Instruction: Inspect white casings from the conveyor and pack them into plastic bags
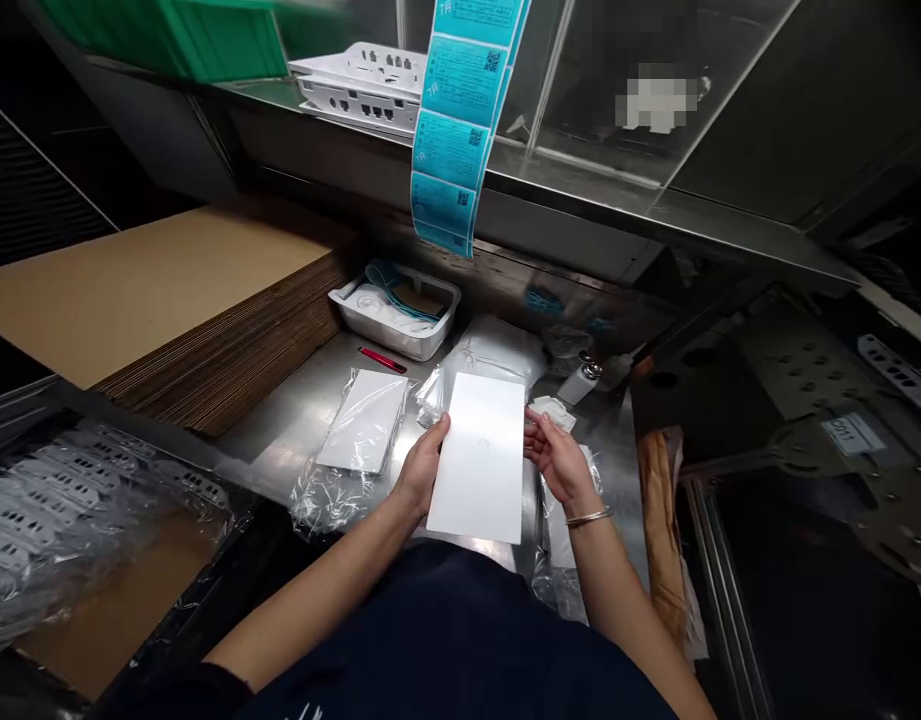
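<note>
A flat white rectangular panel (479, 470) with a small round mark in its middle is held up in front of my body. My left hand (424, 465) grips its left edge, thumb on the front face and fingers hidden behind. At the right edge is my right hand (561, 458), fingers apart and curved, the tips at or just beside the edge; I cannot tell whether they press on it. Left of the panel, a bagged white panel (364, 420) lies on the metal bench. Another bagged white piece (561, 535) is partly under my right forearm.
Clear bags (497, 345) lie behind the panel, near a white tray (437, 340), a red cutter (383, 360) and a pump bottle (581, 380). Stacked cardboard (227, 340) stands left. A blue label strip (456, 150) hangs from the shelf (580, 185). Bagged white parts (62, 490) are lower left.
</note>
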`<action>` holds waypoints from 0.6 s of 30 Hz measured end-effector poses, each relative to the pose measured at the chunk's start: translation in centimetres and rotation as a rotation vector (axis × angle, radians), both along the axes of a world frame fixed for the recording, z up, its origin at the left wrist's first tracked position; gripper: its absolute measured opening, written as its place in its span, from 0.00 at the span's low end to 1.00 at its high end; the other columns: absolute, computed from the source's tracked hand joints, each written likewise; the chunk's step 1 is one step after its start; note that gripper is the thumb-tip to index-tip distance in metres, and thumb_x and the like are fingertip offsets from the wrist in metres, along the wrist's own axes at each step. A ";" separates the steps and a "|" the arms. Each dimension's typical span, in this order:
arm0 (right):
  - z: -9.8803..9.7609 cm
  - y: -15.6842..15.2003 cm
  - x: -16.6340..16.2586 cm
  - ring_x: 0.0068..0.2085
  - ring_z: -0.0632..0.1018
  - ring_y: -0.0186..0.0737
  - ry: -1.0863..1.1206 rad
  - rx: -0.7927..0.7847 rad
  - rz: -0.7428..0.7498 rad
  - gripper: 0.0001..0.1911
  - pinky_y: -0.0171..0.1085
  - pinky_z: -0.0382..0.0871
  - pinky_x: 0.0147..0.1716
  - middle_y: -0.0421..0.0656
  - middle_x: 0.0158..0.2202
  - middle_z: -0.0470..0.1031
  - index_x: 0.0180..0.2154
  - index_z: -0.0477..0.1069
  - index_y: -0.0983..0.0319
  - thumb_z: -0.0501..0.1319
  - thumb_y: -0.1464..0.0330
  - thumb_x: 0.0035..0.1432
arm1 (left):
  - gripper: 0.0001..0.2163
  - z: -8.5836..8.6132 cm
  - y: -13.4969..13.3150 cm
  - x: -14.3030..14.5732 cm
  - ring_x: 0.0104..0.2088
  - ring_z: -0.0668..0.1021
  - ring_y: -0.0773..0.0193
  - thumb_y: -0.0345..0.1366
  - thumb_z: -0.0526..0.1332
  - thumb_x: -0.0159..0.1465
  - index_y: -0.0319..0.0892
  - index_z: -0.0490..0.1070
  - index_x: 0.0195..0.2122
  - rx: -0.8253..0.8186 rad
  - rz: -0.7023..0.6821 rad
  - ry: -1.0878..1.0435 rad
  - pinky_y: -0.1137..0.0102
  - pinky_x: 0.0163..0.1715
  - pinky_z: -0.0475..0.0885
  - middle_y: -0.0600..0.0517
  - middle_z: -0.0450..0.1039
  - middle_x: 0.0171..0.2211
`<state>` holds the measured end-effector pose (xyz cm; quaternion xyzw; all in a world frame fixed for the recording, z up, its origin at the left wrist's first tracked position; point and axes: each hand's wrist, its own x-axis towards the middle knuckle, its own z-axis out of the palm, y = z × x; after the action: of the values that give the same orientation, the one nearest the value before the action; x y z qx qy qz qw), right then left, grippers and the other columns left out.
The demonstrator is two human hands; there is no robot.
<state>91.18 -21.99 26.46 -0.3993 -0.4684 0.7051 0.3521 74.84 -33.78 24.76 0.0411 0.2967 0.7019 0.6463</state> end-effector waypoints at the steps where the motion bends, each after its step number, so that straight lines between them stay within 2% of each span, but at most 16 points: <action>1: -0.4 -0.5 0.2 0.30 0.75 0.35 -0.011 -0.022 0.006 0.24 0.33 0.70 0.29 0.42 0.29 0.75 0.43 0.73 0.63 0.66 0.53 0.49 | 0.19 0.0 0.3 -0.1 0.37 0.80 0.53 0.44 0.59 0.62 0.38 0.70 0.50 -0.006 0.006 -0.011 0.63 0.38 0.76 0.45 0.79 0.37; 6: -2.4 -2.6 1.4 0.26 0.72 0.31 -0.021 -0.088 -0.036 0.18 0.31 0.68 0.27 0.40 0.26 0.74 0.33 0.74 0.63 0.68 0.55 0.47 | 0.20 0.0 1.3 -0.3 0.36 0.80 0.54 0.44 0.60 0.62 0.37 0.70 0.50 -0.030 0.021 -0.009 0.63 0.38 0.75 0.45 0.78 0.38; 9: -3.0 -3.6 1.9 0.25 0.71 0.31 -0.037 -0.090 -0.011 0.16 0.31 0.67 0.27 0.39 0.25 0.73 0.30 0.74 0.63 0.70 0.58 0.45 | 0.19 -0.2 1.5 -0.4 0.37 0.80 0.55 0.44 0.59 0.62 0.37 0.70 0.50 -0.031 0.035 0.017 0.64 0.39 0.75 0.46 0.78 0.38; 11: -2.9 -4.1 1.7 0.27 0.71 0.31 -0.068 -0.057 -0.036 0.17 0.31 0.67 0.28 0.39 0.27 0.73 0.33 0.73 0.62 0.69 0.58 0.45 | 0.20 -0.3 1.5 -0.3 0.38 0.80 0.55 0.45 0.60 0.62 0.37 0.70 0.50 -0.018 0.060 0.068 0.65 0.40 0.74 0.46 0.78 0.38; 14: -1.9 -4.7 0.4 0.35 0.75 0.36 -0.131 0.010 -0.107 0.22 0.31 0.68 0.29 0.41 0.37 0.76 0.44 0.71 0.58 0.67 0.56 0.49 | 0.20 -0.3 1.4 0.1 0.40 0.79 0.54 0.45 0.62 0.60 0.37 0.71 0.49 -0.019 0.118 0.198 0.66 0.41 0.74 0.46 0.78 0.38; 16: -1.0 -5.0 -1.0 0.42 0.76 0.40 -0.170 0.100 -0.092 0.28 0.34 0.70 0.34 0.42 0.44 0.75 0.50 0.67 0.57 0.68 0.57 0.47 | 0.20 -0.1 1.2 0.7 0.41 0.79 0.55 0.46 0.62 0.60 0.38 0.72 0.48 -0.022 0.146 0.286 0.67 0.41 0.74 0.47 0.78 0.39; 18: -0.5 -5.0 -2.4 0.46 0.75 0.44 -0.215 0.204 -0.062 0.32 0.38 0.70 0.40 0.43 0.47 0.75 0.50 0.66 0.58 0.71 0.60 0.43 | 0.18 0.2 1.0 1.3 0.41 0.78 0.55 0.46 0.61 0.60 0.40 0.72 0.46 -0.015 0.173 0.341 0.68 0.40 0.74 0.48 0.78 0.40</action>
<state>88.79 -26.96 25.99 -0.4492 -0.5599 0.5958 0.3601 76.13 -32.77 24.93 0.1292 0.4096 0.7355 0.5241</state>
